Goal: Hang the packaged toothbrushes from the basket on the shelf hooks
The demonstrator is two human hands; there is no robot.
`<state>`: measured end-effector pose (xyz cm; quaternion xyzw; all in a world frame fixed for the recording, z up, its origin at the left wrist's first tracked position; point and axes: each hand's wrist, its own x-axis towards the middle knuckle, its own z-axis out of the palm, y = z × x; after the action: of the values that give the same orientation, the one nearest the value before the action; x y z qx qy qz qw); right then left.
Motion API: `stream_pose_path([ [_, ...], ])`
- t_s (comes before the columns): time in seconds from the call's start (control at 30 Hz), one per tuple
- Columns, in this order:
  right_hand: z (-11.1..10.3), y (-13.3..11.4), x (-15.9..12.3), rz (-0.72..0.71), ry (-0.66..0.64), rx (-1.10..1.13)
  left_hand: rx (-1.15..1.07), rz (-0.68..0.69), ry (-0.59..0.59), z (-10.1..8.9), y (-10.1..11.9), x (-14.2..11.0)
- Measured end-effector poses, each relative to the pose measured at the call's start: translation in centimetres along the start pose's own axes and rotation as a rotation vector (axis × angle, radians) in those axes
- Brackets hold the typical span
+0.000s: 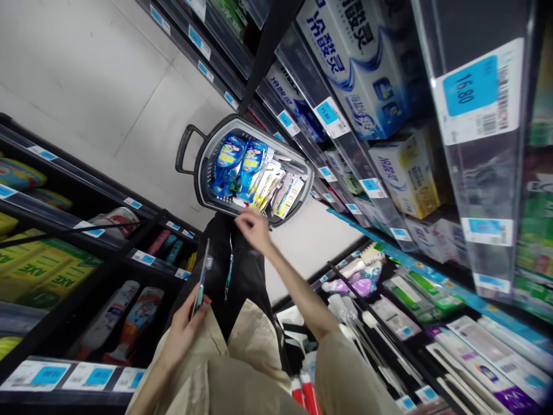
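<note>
A slim, flat teal-and-clear package (201,293) is gripped upright between the thumb and fingers of the left hand (190,317). The right hand (254,229) is positioned at the near rim of the oval grey plastic basket (202,173), fingers curled; whether anything is grasped cannot be told. Inside, two blue plastic packs (230,154) are placed left, white-and-yellow slim packs (272,185) right. White-and-blue cartons (360,63) are shelved far right.
</note>
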<state>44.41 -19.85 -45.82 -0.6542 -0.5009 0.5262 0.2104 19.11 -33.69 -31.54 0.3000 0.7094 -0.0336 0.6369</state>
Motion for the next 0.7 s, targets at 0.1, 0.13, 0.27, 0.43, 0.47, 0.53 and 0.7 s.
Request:
stream_pose_path([
  [0.1,-6.3,6.8,6.6,0.09,0.136,-0.488,-0.039,0.029,-0.143,0.4,1.0,-0.1],
  [0.13,-8.2,9.0,8.3,0.137,0.148,-0.603,-0.049,0.049,-0.164,0.5,1.2,-0.2],
  [0.27,-12.5,14.4,11.8,0.361,0.049,-0.731,-0.06,0.105,-0.176,0.7,1.3,-0.7],
  [0.43,-11.0,11.9,10.2,0.344,0.027,-0.748,-0.066,0.131,-0.069,-0.4,1.1,-1.9],
  [0.47,-10.5,10.3,9.1,0.307,0.057,-0.734,-0.073,0.128,-0.045,-0.7,1.2,-2.3],
  [0.53,-9.9,6.5,6.4,0.23,0.136,-0.668,-0.083,0.146,-0.004,-1.2,1.6,-3.1],
  [0.7,-11.8,-4.6,-1.9,0.143,0.376,-0.358,0.006,0.429,0.012,-2.6,6.4,-6.0],
])
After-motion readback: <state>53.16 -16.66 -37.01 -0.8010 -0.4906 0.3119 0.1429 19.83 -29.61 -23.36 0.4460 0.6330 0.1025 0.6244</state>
